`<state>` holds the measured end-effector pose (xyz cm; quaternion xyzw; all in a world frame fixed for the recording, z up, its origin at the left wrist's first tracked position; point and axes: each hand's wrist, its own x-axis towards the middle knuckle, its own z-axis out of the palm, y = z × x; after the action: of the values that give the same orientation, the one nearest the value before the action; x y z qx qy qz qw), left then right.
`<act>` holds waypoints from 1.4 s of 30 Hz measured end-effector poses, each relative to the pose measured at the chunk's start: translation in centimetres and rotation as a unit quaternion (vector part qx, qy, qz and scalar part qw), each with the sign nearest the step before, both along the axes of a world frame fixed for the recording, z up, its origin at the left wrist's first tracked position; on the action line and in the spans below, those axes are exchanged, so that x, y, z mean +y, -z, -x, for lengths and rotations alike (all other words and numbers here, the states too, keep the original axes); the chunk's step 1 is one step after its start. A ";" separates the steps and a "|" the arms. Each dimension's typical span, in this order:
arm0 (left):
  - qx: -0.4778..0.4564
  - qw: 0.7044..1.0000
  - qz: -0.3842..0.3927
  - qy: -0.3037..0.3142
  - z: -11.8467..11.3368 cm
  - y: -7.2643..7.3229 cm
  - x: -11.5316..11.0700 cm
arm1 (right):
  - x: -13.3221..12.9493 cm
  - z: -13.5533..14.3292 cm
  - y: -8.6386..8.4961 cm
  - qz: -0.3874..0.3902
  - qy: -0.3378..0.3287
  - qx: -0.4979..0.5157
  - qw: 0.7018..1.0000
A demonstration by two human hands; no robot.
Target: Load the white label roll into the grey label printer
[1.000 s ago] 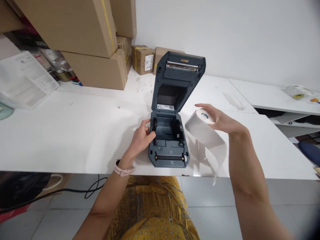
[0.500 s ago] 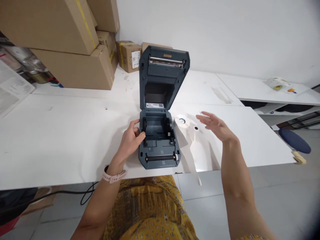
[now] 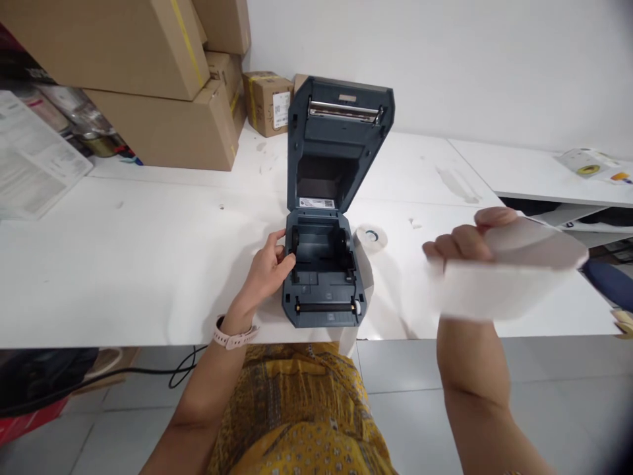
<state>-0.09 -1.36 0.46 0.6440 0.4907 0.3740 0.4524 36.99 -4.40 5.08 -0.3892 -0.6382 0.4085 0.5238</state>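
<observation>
A dark grey label printer (image 3: 326, 290) stands with its lid (image 3: 341, 138) raised, and its roll bay shows nothing on the two black holders. My left hand (image 3: 267, 270) grips the printer's left rim, thumb inside and fingers along the outer wall. Over the table to the right, my right hand (image 3: 465, 244) is closed on a wide white paper strip (image 3: 499, 290), which curls out to the right and is blurred by motion. Beside the printer's right side lies a white label roll (image 3: 370, 237). A strip of its paper trails along the printer toward the table's front edge.
Stacked cardboard boxes (image 3: 163, 132) and a smaller labelled box (image 3: 270, 105) stand at the back left. A plastic-wrapped paper pack (image 3: 39, 158) lies at the far left. On the right shelf is a white packet (image 3: 591, 165). A blue stool seat (image 3: 608, 280) shows below.
My right hand has gone from open above the table to gripping a white paper strip, lifted to the right. The black-cored item by the roll no longer shows. My left hand stays on the printer.
</observation>
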 end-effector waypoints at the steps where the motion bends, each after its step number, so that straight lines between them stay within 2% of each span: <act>1: -0.004 1.000 0.000 0.001 0.1 0.1 0.0 | 0.1 1.5 -0.9 0.001 -0.053 -0.005 0.999; 3: -0.011 1.000 0.001 0.006 0.2 0.3 0.0 | 0.8 5.2 -2.6 0.014 -0.191 -0.065 0.979; 4: -0.012 1.000 0.002 0.007 0.2 0.4 0.0 | 1.4 7.2 -3.3 0.026 -0.257 -0.130 0.957; 5: -0.012 1.000 0.001 0.005 0.2 0.4 0.0 | 2.0 9.1 -3.7 0.026 -0.294 -0.205 0.933; 7: -0.003 1.000 -0.002 0.000 0.1 0.4 0.0 | 3.2 12.2 -4.0 -0.007 -0.261 -0.345 0.902; 9: 0.008 1.000 -0.004 -0.007 -0.1 0.2 -0.1 | 3.7 14.0 -3.3 -0.044 -0.199 -0.450 0.870; 11: 0.014 1.000 -0.005 -0.009 -0.2 -0.1 -0.1 | 3.7 14.7 -2.3 -0.063 -0.175 -0.510 0.840; 13: 0.017 1.000 -0.006 -0.013 -0.3 -0.3 -0.2 | 3.1 14.7 -1.3 -0.074 -0.181 -0.529 0.826; 18: 0.041 0.999 -0.013 -0.030 -0.4 -0.6 -0.4 | 1.6 14.3 -0.2 -0.088 -0.168 -0.500 0.845; 22: 0.078 0.994 -0.035 -0.075 -0.7 -0.5 -0.5 | 1.1 14.4 0.2 -0.109 -0.139 -0.474 0.863; 24: 0.065 0.992 -0.052 -0.092 -0.8 -0.3 -0.4 | 1.1 14.5 0.1 -0.115 -0.130 -0.467 0.867; 27: 0.015 0.994 -0.064 -0.085 -1.0 0.1 -0.3 | 1.1 14.7 -0.2 -0.122 -0.122 -0.463 0.869; 31: -0.016 0.996 -0.050 -0.069 -1.0 0.4 -0.3 | 0.9 14.9 -0.9 -0.134 -0.106 -0.487 0.857; 36: -0.016 0.997 -0.048 -0.066 -0.9 0.5 -0.3 | 0.3 14.5 -1.2 -0.125 -0.116 -0.474 0.864; 42: 0.020 0.996 -0.048 -0.077 -1.0 0.3 -0.4 | -0.6 14.1 -0.2 -0.140 -0.108 -0.434 0.884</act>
<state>0.91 -1.76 0.18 0.6323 0.5298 0.4177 0.3809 22.90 -4.99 5.29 -0.3790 -0.8902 0.1596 0.1960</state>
